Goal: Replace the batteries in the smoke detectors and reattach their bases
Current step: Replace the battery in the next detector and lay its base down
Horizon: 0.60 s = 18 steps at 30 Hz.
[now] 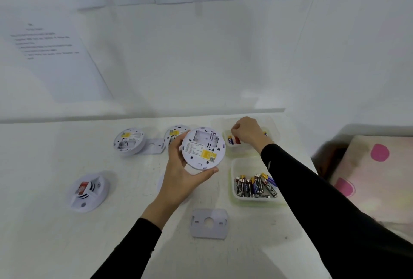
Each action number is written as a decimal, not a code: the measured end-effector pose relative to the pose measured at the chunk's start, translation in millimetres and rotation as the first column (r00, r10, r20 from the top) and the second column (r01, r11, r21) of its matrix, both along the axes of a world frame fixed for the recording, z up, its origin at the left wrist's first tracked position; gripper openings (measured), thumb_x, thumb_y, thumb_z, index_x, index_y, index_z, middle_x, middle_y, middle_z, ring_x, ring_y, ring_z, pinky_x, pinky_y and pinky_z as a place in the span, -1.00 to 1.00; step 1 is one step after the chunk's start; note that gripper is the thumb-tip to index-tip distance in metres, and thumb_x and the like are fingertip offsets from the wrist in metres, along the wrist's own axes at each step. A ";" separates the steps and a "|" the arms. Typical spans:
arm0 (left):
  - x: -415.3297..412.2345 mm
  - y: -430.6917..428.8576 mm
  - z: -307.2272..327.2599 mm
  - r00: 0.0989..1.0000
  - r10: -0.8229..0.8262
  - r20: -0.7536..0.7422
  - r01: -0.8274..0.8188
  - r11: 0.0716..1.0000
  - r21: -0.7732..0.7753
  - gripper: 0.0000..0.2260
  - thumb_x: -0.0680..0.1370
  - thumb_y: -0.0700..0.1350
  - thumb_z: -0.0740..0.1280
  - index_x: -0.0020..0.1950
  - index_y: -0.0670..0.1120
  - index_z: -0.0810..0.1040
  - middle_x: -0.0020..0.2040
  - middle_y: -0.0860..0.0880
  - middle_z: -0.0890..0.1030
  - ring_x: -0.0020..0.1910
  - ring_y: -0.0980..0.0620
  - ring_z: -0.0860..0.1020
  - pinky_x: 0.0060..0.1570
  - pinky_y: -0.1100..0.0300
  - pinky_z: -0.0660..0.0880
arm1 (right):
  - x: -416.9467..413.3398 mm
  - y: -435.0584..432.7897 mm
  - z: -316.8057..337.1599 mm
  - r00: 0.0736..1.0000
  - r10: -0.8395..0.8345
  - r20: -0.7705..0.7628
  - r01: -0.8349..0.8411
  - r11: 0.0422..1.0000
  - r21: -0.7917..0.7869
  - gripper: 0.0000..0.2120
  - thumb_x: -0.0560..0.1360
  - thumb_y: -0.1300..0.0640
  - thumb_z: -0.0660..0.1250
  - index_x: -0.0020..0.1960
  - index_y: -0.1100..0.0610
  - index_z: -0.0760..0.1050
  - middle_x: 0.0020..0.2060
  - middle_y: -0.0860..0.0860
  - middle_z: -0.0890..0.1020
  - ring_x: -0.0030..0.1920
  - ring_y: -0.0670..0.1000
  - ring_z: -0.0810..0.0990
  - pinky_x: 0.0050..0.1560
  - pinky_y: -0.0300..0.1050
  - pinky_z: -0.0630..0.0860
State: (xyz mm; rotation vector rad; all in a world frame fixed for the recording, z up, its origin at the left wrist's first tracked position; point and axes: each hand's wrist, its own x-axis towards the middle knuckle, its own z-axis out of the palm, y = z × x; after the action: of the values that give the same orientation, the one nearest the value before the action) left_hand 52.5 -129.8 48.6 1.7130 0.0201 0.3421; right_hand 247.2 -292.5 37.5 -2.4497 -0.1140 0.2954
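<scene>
Left hand (pixel 181 173) grips a detector (pixel 203 148) by the rim, thumb and fingers wrapped round the edge. It is held back side up, off the table (pixel 67 245). The bay (pixel 204 137) is on the detector's far half and looks empty. Its long axis runs roughly left-right in view.

Right hand (pixel 245 132) is down in the far tray (pixel 243 152), knuckles up, fingers curled. A few batteries (pixel 233 139) lie just beside its fingertips. Cannot tell if one is pinched; the fingers hide it. Near tray (pixel 233 167) holds spare cells (pixel 254 186), with the right forearm crossing over its right side.

Key relation: the bay lies just left of the right hand and a little nearer the person. The right hand is nearer the batteries; the left is busy holding.

Likely step is fetching a battery for the held detector. The cell will probably need turning to line up lengthwise with the bay, poles the right way.

Base (pixel 209 223) lies flat on the table nearer the person, not yet attached.

Other units: back left (pixel 129 141), back middle (pixel 176 132) partly behind the left hand, and one face up far left (pixel 88 191).
</scene>
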 end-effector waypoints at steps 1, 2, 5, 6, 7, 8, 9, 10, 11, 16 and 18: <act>0.0 0.8 0.3 1.000 0.001 0.003 -0.001 1.000 -0.009 -0.13 0.24 -0.30 0.64 0.41 0.03 0.26 0.38 0.08 0.41 0.34 0.25 0.44 0.17 0.38 0.47 | -5.5 -2.6 7.3 0.999 -0.036 0.035 0.033 0.996 0.077 -0.77 0.49 0.28 0.26 -0.22 0.45 0.53 -0.21 0.28 0.65 -0.13 0.26 0.63 -0.31 -0.20 0.40; -0.1 2.0 0.0 1.000 0.002 0.004 -0.001 1.000 -0.017 -0.13 0.24 -0.31 0.63 0.41 0.03 0.27 0.38 0.07 0.41 0.33 0.25 0.44 0.16 0.39 0.47 | -12.2 -5.5 15.5 0.995 -0.077 0.061 0.064 0.980 0.191 -0.74 0.52 0.26 0.25 -0.21 0.43 0.56 -0.24 0.24 0.68 -0.20 0.22 0.64 -0.30 -0.20 0.47; 0.0 4.2 -0.4 1.000 -0.001 -0.005 0.001 0.999 -0.039 -0.15 0.25 -0.32 0.63 0.38 0.07 0.28 0.37 0.08 0.42 0.31 0.28 0.45 0.14 0.40 0.47 | -41.3 -11.9 45.7 0.981 -0.188 0.044 0.122 0.782 0.612 -0.82 0.56 0.18 0.31 -0.06 0.26 0.65 -0.19 0.11 0.70 -0.18 0.04 0.70 -0.05 -0.17 0.63; 0.2 5.3 -1.3 1.000 -0.012 -0.011 0.011 0.999 -0.041 -0.15 0.25 -0.32 0.63 0.38 0.08 0.28 0.37 0.09 0.42 0.32 0.26 0.46 0.14 0.39 0.48 | -53.0 -13.1 56.5 0.980 -0.193 0.038 0.110 0.696 0.710 -0.86 0.56 0.16 0.33 0.00 0.21 0.64 -0.13 0.11 0.70 -0.15 0.02 0.71 -0.03 -0.20 0.62; 0.7 5.9 -1.3 0.999 -0.036 -0.020 0.034 0.998 -0.052 -0.16 0.26 -0.31 0.63 0.38 0.09 0.27 0.37 0.09 0.42 0.33 0.23 0.46 0.15 0.36 0.50 | -64.0 -13.8 65.4 0.982 -0.183 0.040 0.085 0.627 0.774 -0.87 0.55 0.16 0.35 0.02 0.17 0.63 -0.10 0.11 0.70 -0.12 0.00 0.71 -0.03 -0.25 0.61; 1.2 6.7 -1.2 0.997 -0.069 -0.038 0.066 0.996 -0.068 -0.16 0.28 -0.31 0.62 0.40 0.08 0.27 0.38 0.09 0.42 0.34 0.20 0.47 0.15 0.32 0.51 | -75.9 -14.3 73.4 0.986 -0.161 0.046 0.056 0.578 0.814 -0.88 0.55 0.16 0.36 0.04 0.14 0.63 -0.09 0.10 0.70 -0.10 0.00 0.71 -0.03 -0.28 0.59; 1.3 7.5 0.0 0.992 -0.104 -0.069 0.097 0.990 -0.099 -0.17 0.31 -0.33 0.60 0.42 0.07 0.26 0.38 0.08 0.43 0.32 0.17 0.50 0.14 0.28 0.53 | -86.0 -14.0 77.6 0.989 -0.141 0.052 0.035 0.554 0.832 -0.88 0.54 0.17 0.36 0.05 0.14 0.63 -0.09 0.09 0.70 -0.10 -0.01 0.72 -0.05 -0.30 0.58; 1.8 8.5 1.8 0.984 -0.142 -0.106 0.126 0.982 -0.140 -0.18 0.34 -0.37 0.58 0.44 0.05 0.25 0.37 0.07 0.45 0.30 0.17 0.52 0.11 0.27 0.55 | -95.5 -13.8 79.5 0.990 -0.127 0.062 0.018 0.550 0.835 -0.87 0.53 0.17 0.37 0.06 0.15 0.63 -0.09 0.09 0.71 -0.10 0.00 0.72 -0.07 -0.31 0.56; 2.6 10.2 4.1 0.973 -0.184 -0.142 0.155 0.970 -0.189 -0.19 0.36 -0.38 0.55 0.46 0.04 0.26 0.37 0.06 0.48 0.29 0.15 0.54 0.09 0.25 0.56 | -103.4 -13.7 78.4 0.989 -0.124 0.080 0.003 0.559 0.829 -0.86 0.52 0.18 0.39 0.06 0.16 0.64 -0.10 0.08 0.71 -0.10 0.00 0.72 -0.09 -0.30 0.56; 6.2 23.1 10.9 0.850 -0.511 -0.131 0.303 0.676 -0.672 -0.10 0.28 -0.16 0.66 0.52 0.00 0.29 0.42 -0.17 0.49 0.36 -0.26 0.49 0.15 -0.23 0.55 | -129.5 -15.9 67.0 0.962 -0.059 0.266 -0.174 0.619 0.766 -0.88 0.49 0.25 0.40 0.01 0.14 0.65 -0.08 0.01 0.65 -0.11 -0.04 0.68 -0.01 -0.18 0.59; 7.4 22.7 10.8 0.804 -0.592 -0.054 0.333 0.524 -0.784 -0.13 0.30 -0.15 0.64 0.53 0.01 0.30 0.44 -0.21 0.46 0.39 -0.32 0.45 0.13 -0.29 0.53 | -132.0 -16.1 66.7 0.947 -0.034 0.319 -0.219 0.660 0.719 -0.87 0.49 0.26 0.40 0.01 0.13 0.66 -0.09 -0.01 0.64 -0.13 -0.05 0.66 -0.03 -0.21 0.58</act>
State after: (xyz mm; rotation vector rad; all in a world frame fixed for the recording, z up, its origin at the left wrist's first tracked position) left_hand 59.9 -107.1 59.4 0.8502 -0.0656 -0.3464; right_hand 115.2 -308.6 104.1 -1.6270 -0.4159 -0.0989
